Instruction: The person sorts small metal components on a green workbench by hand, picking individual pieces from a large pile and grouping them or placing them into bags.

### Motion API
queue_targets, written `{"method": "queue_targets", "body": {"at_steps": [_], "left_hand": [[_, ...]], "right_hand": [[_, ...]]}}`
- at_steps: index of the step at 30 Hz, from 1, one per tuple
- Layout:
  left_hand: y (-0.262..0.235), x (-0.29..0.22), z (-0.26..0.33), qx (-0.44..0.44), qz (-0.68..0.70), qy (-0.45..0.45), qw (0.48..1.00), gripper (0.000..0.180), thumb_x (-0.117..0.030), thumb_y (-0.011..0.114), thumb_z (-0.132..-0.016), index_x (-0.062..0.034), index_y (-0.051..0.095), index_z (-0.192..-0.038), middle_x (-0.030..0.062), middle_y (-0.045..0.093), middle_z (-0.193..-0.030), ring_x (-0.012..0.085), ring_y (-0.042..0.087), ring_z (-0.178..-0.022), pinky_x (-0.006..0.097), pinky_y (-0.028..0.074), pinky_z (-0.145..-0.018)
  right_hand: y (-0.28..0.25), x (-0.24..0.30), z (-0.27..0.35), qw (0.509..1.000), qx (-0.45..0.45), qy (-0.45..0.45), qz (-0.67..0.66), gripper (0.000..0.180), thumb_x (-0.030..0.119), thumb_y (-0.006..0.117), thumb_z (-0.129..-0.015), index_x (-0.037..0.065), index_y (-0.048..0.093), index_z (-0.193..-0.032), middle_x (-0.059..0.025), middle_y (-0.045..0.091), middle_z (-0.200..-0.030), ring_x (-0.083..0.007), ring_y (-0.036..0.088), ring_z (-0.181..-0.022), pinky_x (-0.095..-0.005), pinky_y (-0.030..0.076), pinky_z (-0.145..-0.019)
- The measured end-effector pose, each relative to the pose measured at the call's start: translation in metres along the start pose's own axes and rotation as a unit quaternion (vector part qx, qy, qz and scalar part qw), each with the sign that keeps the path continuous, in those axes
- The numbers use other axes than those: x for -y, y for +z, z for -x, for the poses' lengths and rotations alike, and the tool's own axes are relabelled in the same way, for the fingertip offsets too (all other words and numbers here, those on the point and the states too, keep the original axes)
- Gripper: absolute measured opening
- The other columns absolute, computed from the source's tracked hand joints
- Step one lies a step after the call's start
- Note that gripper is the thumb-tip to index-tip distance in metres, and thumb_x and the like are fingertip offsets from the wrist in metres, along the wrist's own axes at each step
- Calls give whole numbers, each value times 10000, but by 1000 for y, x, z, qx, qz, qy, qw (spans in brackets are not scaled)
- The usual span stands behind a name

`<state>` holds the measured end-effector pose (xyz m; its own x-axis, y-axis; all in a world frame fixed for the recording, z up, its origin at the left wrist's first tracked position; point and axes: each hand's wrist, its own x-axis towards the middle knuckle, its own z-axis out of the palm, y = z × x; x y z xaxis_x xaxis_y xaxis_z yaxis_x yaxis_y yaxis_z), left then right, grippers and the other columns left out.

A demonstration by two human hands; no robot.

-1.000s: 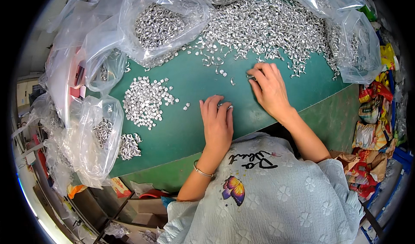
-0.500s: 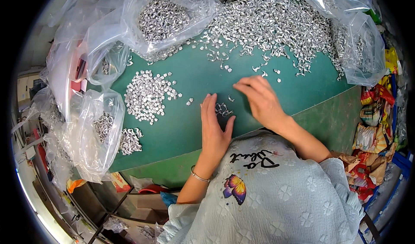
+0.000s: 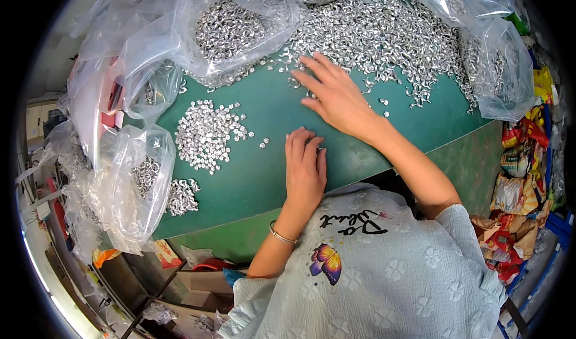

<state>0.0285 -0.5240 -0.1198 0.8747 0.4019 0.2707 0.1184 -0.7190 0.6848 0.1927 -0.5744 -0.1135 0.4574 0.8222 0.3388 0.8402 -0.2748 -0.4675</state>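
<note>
My right hand (image 3: 339,99) reaches over the green tabletop with fingers spread. Its fingertips are at the near edge of a large heap of small curved silvery metal pieces (image 3: 384,33). Closer to me, my left hand (image 3: 305,171) rests on the table, its fingers curled down over a few curved metal pieces. Only a glint of them shows by the index finger and thumb; the rest is hidden under the hand. Left of that hand lies a pile of small, chunky silvery metal pieces (image 3: 207,136), with a couple of loose ones (image 3: 264,143) beside it.
Clear plastic bags of metal pieces stand along the back (image 3: 231,33), at the left (image 3: 141,177) and far right (image 3: 501,69). A small pile of curved pieces (image 3: 182,196) lies by the left bag. Colourful packets (image 3: 510,201) are stacked beyond the table's right end.
My right hand has moved forward and left to the large heap, its fingers spreading. My left hand has curled its fingers over the loose curved pieces that lay beside it.
</note>
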Motion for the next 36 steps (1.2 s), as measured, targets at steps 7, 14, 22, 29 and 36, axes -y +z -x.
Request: {"method": "queue_targets", "body": {"at_steps": [7,14,22,29,36], "left_hand": [[-11,0,15,0,9,-35,999,271,54,660,-776,5,579,-1030,167,523,-1187,386,476,-1206,471,379,-1023],[-18,-6,10,15,-5,-34,999,289,34,681,-778,4,581,-1047,165,510,-1237,391,454,-1239,470,380,-1027],[-16,1,17,3,-8,-33,999,265,28,687,-784,5,599,-1033,162,522,-1223,390,465,-1234,466,392,-1018],[-20,0,8,-45,-9,-57,997,271,28,685,-788,3,612,-1048,152,560,-1157,342,520,-1139,437,431,-954],[-20,-2,-19,-2,-63,-47,997,273,-52,714,-785,-43,635,-1046,91,568,-1045,260,540,-963,363,391,-840]], "right_hand": [[-25,-3,43,989,129,-67,4,342,146,646,-853,75,600,-1184,-105,504,-1338,-305,408,-1310,-459,308,-1101],[-39,-20,54,999,-37,19,-25,242,53,676,-789,39,649,-1030,-92,582,-1193,-295,516,-1176,-435,397,-967],[-26,2,35,999,-30,7,-6,254,58,656,-779,46,652,-1033,-88,567,-1141,-282,512,-1090,-411,383,-942],[0,7,26,998,4,-57,25,166,61,619,-739,47,653,-901,-84,562,-1133,-269,492,-1111,-425,369,-960],[-45,8,79,999,33,1,-35,87,64,682,-745,58,628,-813,-64,550,-1005,-257,503,-956,-411,376,-829]]}}
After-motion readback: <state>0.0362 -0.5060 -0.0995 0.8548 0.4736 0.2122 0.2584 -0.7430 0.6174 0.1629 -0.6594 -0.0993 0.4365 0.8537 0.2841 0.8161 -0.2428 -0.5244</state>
